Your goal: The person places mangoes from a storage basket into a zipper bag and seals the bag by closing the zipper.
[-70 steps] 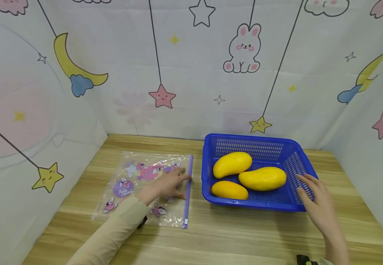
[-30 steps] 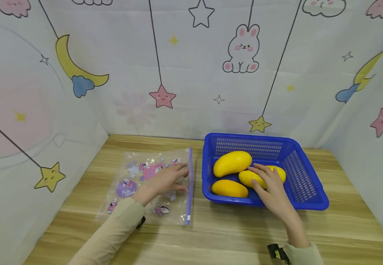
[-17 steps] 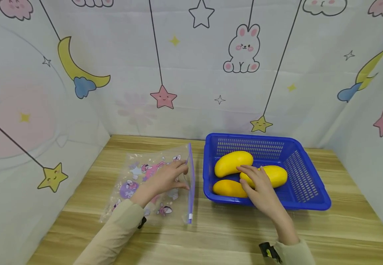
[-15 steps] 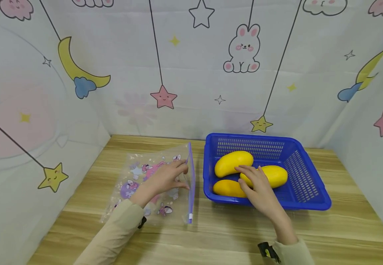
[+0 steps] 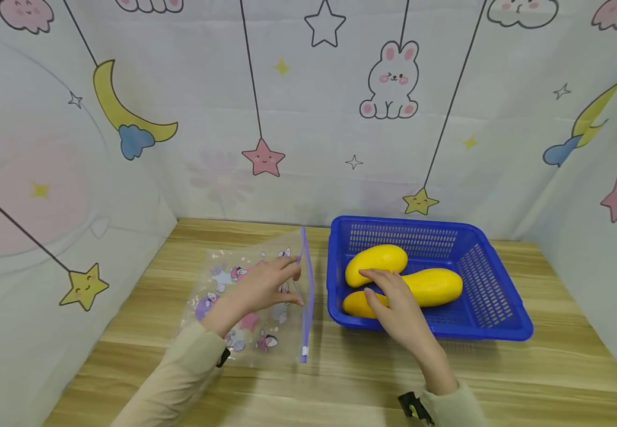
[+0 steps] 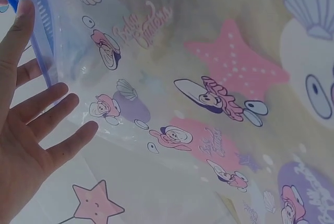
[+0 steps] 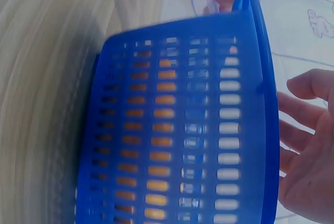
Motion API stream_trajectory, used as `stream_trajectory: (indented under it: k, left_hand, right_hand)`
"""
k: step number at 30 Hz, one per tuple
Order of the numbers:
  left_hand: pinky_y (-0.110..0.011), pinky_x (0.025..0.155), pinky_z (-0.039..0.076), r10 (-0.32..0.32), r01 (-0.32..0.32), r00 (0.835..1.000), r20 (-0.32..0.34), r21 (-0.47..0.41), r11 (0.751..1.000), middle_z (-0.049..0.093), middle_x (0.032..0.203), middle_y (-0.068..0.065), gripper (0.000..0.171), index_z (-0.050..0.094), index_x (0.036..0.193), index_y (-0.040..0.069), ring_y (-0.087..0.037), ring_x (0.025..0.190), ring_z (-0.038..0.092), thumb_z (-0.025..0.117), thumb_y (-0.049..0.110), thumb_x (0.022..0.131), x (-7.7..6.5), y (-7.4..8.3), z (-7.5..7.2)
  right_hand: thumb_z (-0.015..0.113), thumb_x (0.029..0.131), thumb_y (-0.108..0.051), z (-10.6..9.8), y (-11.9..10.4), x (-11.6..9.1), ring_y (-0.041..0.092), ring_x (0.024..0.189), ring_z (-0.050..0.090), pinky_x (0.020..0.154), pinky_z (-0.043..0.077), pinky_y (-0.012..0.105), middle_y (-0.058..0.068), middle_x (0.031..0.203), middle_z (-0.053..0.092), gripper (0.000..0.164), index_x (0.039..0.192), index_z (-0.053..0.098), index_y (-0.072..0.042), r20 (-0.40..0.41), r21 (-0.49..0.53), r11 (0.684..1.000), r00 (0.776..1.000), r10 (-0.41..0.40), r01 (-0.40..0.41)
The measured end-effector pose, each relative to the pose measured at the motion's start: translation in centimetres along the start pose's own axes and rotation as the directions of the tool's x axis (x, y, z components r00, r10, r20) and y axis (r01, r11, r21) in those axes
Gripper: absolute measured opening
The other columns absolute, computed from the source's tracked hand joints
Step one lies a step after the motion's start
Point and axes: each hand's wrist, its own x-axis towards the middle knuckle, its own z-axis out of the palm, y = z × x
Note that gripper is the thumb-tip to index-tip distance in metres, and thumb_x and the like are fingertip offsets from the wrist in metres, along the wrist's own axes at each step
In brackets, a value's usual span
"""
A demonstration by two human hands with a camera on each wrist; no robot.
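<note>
Mangoes (image 5: 433, 287) in blue basket (image 5: 479, 331)

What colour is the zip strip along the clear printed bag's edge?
The zip strip is purple; the head view shows it best.

On my head feed: wood-grain counter (image 5: 351, 391), printed white backdrop (image 5: 308, 196) behind, more of it down both sides. Prints I can make out: winking rabbit (image 5: 393, 86) up top, crescent moon (image 5: 110, 104) with blue cloud (image 5: 135, 141) at left, pink star (image 5: 263, 158) mid-backdrop, smiling yellow star (image 5: 420, 202) right of it, hanging on a dark line.
</note>
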Motion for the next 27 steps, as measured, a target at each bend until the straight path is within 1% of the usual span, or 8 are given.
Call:
stream_trajectory:
  k: [3,5,12,15,18,20,25,27]
  left_hand:
    - [-0.048,0.091,0.053,-0.023,0.023,0.999,0.025,-0.006,1.0,0.053,0.14,-0.014,0.045,0.06,0.097,0.014,-0.031,0.123,0.056,0.073,0.052,0.076,-0.1,0.1,-0.3]
    - [-0.05,0.094,0.052,-0.029,0.03,0.999,0.027,-0.014,0.999,0.053,0.14,-0.014,0.045,0.06,0.098,0.014,-0.031,0.125,0.055,0.072,0.052,0.077,-0.1,0.1,-0.5]
    - [-0.043,0.077,0.055,0.003,-0.003,1.0,-0.009,-0.005,1.0,0.058,0.133,-0.015,0.046,0.056,0.095,0.013,-0.029,0.111,0.062,0.074,0.05,0.076,0.2,0.3,-1.3]
    - [-0.045,0.079,0.056,-0.005,0.005,1.0,0.0,0.001,1.0,0.057,0.134,-0.015,0.046,0.056,0.095,0.013,-0.029,0.113,0.062,0.073,0.051,0.076,0.3,0.4,-1.7]
    - [-0.047,0.084,0.056,0.005,-0.005,1.0,-0.009,0.022,1.0,0.058,0.133,-0.014,0.046,0.057,0.094,0.013,-0.03,0.115,0.061,0.073,0.052,0.075,0.3,0.6,-2.1]
    - [-0.046,0.084,0.056,0.019,-0.019,1.0,-0.024,0.026,0.999,0.059,0.132,-0.014,0.046,0.058,0.093,0.013,-0.03,0.115,0.061,0.074,0.052,0.074,0.4,0.7,-2.4]
    - [-0.038,0.074,0.054,0.056,-0.056,0.997,-0.059,0.013,0.998,0.062,0.126,-0.014,0.046,0.058,0.091,0.011,-0.028,0.105,0.064,0.077,0.048,0.072,0.6,0.9,-3.1]
    - [-0.038,0.075,0.054,0.061,-0.06,0.996,-0.063,0.019,0.998,0.063,0.125,-0.013,0.046,0.058,0.091,0.011,-0.028,0.106,0.064,0.077,0.048,0.072,0.7,1.0,-3.4]
  right_hand:
    - [0.055,0.098,-0.018,0.6,-0.7,0.2,0.029,0.128,0.05,0.111,0.037,0.053,0.008,0.135,0.057,0.035,0.132,0.057,-0.014,0.001,0.017,0.999,1.0,0.026,-0.026]
    - [0.055,0.097,-0.019,0.9,-1.1,0.3,0.027,0.127,0.052,0.106,0.043,0.052,0.007,0.134,0.058,0.035,0.132,0.057,-0.015,-0.001,0.028,0.999,0.999,0.037,-0.037]
    - [0.055,0.098,-0.022,1.9,-2.2,0.8,0.026,0.127,0.053,0.105,0.045,0.051,0.004,0.135,0.058,0.037,0.134,0.056,-0.017,0.008,0.055,0.997,0.999,0.045,-0.046]
    - [0.055,0.097,-0.023,2.1,-2.5,1.1,0.025,0.125,0.055,0.104,0.046,0.05,0.004,0.134,0.059,0.036,0.133,0.057,-0.015,0.013,0.055,0.998,1.0,0.028,-0.029]
    - [0.055,0.097,-0.022,2.3,-2.7,1.4,0.025,0.123,0.056,0.101,0.048,0.048,0.005,0.132,0.06,0.035,0.132,0.058,-0.014,0.024,0.07,0.997,1.0,0.014,-0.016]
    - [0.055,0.097,-0.021,2.5,-2.8,1.6,0.024,0.121,0.057,0.099,0.05,0.048,0.006,0.131,0.061,0.035,0.132,0.058,-0.013,0.033,0.083,0.997,0.999,0.001,-0.004]
    - [0.054,0.098,-0.02,2.9,-3.2,2.1,0.023,0.122,0.056,0.101,0.049,0.047,0.004,0.13,0.061,0.033,0.13,0.06,-0.015,0.071,0.103,0.994,0.997,-0.028,0.021]
    - [0.053,0.098,-0.021,3.0,-3.4,2.2,0.023,0.125,0.054,0.102,0.048,0.048,0.003,0.131,0.06,0.032,0.128,0.061,-0.016,0.087,0.109,0.994,0.996,-0.027,0.017]
